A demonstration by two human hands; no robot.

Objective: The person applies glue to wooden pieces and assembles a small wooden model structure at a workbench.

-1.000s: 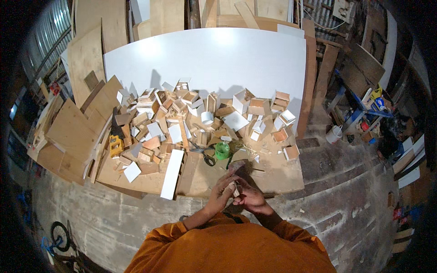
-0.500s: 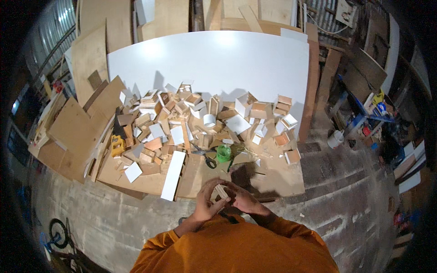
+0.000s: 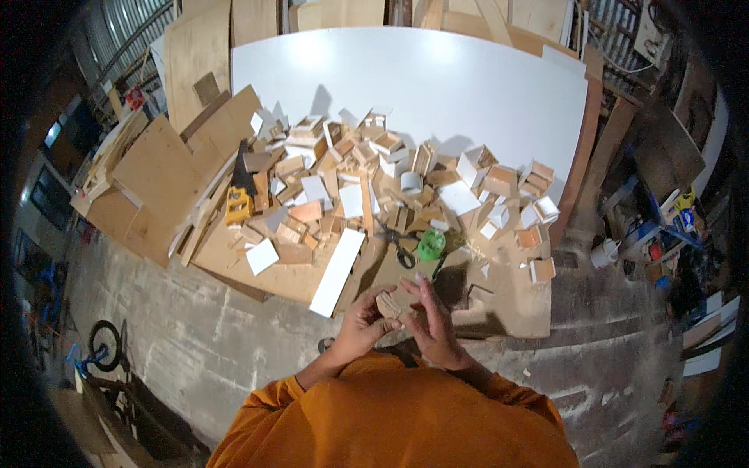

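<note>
My left hand (image 3: 360, 324) pinches a small light wooden block (image 3: 388, 305) between thumb and fingers, just in front of my body at the table's near edge. Beside it, my right hand (image 3: 434, 326) is raised with its fingers stretched out and apart. Its thumb side is close to the block; whether it touches is too small to tell. Beyond the hands stand a green tub (image 3: 431, 245) and a pair of dark-handled scissors (image 3: 405, 256). A long white strip of board (image 3: 337, 273) lies to the left of them.
Small wooden boxes and offcuts (image 3: 308, 210) are heaped across the worktable (image 3: 515, 312). A handsaw with a yellow handle (image 3: 237, 206) lies at the left. Behind rises a large white panel (image 3: 406, 78). Boards (image 3: 160, 175) lean at the left; a white bucket (image 3: 605, 253) stands right.
My right hand has come away from around the block, its fingers now straightened. My left hand keeps the block. The whole view has shifted, so the table sits further right and higher.
</note>
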